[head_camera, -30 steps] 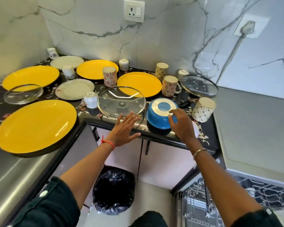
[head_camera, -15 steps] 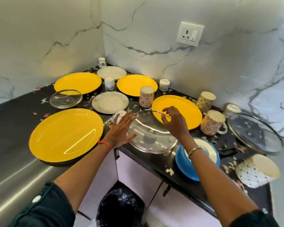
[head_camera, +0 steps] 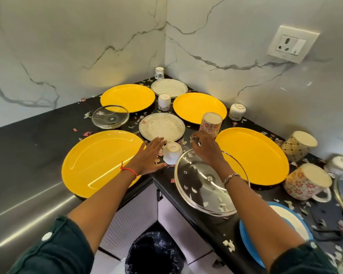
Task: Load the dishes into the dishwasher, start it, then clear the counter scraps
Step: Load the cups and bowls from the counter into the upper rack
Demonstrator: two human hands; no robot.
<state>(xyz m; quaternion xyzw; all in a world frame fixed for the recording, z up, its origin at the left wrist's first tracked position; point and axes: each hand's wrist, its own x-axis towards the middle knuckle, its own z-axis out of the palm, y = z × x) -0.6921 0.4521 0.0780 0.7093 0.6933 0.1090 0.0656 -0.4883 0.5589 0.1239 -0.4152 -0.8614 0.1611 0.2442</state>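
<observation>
Nearest the viewer, a bin (head_camera: pixel 154 254) lined with a black bag stands on the floor below the corner of the desk (head_camera: pixel 28 139). A blue dish (head_camera: pixel 249 246) sits at the desk's front edge on the right, partly hidden by the right forearm. Beyond it lies a large glass lid (head_camera: pixel 198 190), with pale scraps (head_camera: pixel 229 245) scattered around it.

The left hand (head_camera: pixel 149 155) is palm down with fingers straight and spread, holding nothing. It is just left of an upturned white cup (head_camera: pixel 172 153). The right hand (head_camera: pixel 206 149) is over the lid's far rim with fingers curled downward; it cannot be told whether they pinch anything.

A big yellow plate (head_camera: pixel 95 163) lies left of the hands and a second yellow plate (head_camera: pixel 253 155) to their right. Two patterned mugs (head_camera: pixel 305 184) stand upturned near that plate's right edge. Behind the cup are a small white plate (head_camera: pixel 161 126) and an upturned floral tumbler (head_camera: pixel 210 123).

Further back are a small glass lid (head_camera: pixel 110 116), two more yellow plates (head_camera: pixel 127 97) and another white plate (head_camera: pixel 168 87). A wall socket (head_camera: pixel 292 44) is mounted at upper right.
</observation>
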